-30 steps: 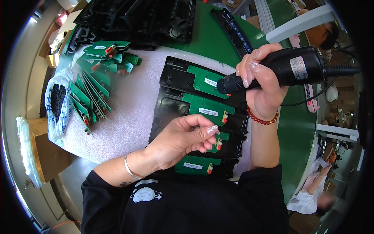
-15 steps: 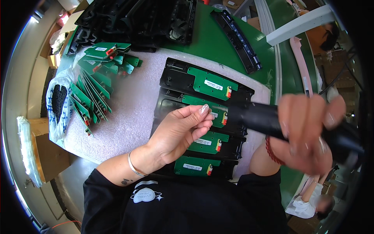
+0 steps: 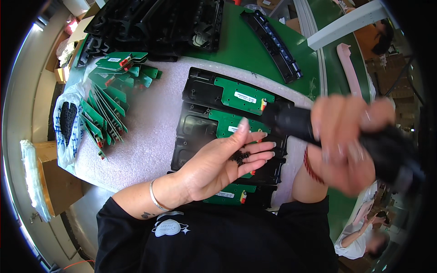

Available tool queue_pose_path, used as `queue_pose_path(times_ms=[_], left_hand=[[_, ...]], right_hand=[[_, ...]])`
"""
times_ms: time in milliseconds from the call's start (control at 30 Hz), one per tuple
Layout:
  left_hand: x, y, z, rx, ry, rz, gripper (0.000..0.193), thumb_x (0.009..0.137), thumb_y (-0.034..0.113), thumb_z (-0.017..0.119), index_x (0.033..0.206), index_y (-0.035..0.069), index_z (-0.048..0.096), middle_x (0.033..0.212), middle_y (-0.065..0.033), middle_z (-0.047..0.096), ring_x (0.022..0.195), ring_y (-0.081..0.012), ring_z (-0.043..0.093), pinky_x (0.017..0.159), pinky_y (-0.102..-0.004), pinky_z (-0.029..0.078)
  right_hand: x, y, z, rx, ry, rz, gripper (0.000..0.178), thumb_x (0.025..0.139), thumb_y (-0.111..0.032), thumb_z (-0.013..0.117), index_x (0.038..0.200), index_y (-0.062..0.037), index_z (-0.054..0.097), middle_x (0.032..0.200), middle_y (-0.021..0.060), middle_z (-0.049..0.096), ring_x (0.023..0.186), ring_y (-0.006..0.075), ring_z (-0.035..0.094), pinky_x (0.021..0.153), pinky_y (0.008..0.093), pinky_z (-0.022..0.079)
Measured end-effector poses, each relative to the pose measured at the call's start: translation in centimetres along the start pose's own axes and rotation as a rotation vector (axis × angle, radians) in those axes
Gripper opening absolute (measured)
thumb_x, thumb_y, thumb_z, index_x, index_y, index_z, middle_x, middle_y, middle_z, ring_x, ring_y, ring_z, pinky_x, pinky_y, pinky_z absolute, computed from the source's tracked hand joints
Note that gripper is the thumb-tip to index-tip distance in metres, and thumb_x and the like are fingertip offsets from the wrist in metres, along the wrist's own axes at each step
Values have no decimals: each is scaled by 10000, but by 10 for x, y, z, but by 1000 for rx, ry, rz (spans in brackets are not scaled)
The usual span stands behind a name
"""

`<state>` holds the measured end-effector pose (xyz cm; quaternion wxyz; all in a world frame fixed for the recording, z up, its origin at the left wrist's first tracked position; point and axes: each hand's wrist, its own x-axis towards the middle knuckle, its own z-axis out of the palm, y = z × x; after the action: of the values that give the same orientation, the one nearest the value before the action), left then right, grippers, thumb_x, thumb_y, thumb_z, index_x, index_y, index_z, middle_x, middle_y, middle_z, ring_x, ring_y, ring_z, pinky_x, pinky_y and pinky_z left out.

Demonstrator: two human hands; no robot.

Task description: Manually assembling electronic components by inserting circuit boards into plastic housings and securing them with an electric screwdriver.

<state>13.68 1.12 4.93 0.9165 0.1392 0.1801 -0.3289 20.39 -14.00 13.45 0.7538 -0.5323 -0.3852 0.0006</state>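
Observation:
My left hand [image 3: 209,172] is palm up, fingers apart and slightly curled, with a small heap of tiny black screws [image 3: 241,157] lying in it. My right hand [image 3: 346,141], smeared by motion, is wrapped round a black electric screwdriver [image 3: 291,122], whose front end points left over the parts. Below both hands lie several black plastic housings [image 3: 198,88] in a stacked row, each carrying a green circuit board [image 3: 225,86] with a white label and a red-yellow connector. The left hand covers part of the middle housings. The screwdriver's tip is too blurred to make out.
A white foam sheet [image 3: 150,150] covers part of the green table [image 3: 246,50]. At left are loose circuit boards [image 3: 102,116] and a bag of black screws [image 3: 68,123]. Black housings [image 3: 150,27] are piled at the back; a black strip [image 3: 273,48] lies right of them. Another person [image 3: 357,239] sits at lower right.
My left hand has turned from a pinch to an open palm, showing the screws. My right hand and the screwdriver have shifted slightly left and away from me.

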Motion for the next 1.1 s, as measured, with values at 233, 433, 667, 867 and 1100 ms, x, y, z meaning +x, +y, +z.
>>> queue_pose_path(times_ms=[233,433,667,867,1100], left_hand=[[-1,3,-9,218,2,-59,291,951,173,332,1099,-31,478,1029,-175,572,963,-208,584,836,-303,497],[-4,4,-21,290,-72,4,219,913,139,442,1061,-2,521,906,-120,615,809,-185,627,721,-235,529],[-2,6,-14,283,50,75,134,866,119,534,947,23,580,854,-86,623,765,-141,623,663,-206,527],[1,7,-9,200,138,125,109,855,114,550,926,41,591,849,-62,616,744,-116,609,659,-198,518],[9,9,-8,126,120,177,113,856,142,556,912,50,587,831,-32,605,731,-90,581,664,-190,496]], right_hand=[[18,70,-40,-135,272,77,189,723,-50,515,903,1,486,612,40,442,510,123,428,576,294,374],[21,72,-43,-139,266,111,170,722,-54,529,878,3,496,608,42,448,498,124,430,570,290,379],[25,78,-45,-151,223,147,151,727,-49,525,867,-2,493,591,42,446,493,121,432,546,278,375],[25,76,-38,-166,230,149,141,730,-53,527,857,-4,490,601,43,451,492,118,432,541,273,373],[13,4,-16,144,8,-18,241,726,-29,494,959,-46,435,603,-5,482,499,76,460,613,230,365]])
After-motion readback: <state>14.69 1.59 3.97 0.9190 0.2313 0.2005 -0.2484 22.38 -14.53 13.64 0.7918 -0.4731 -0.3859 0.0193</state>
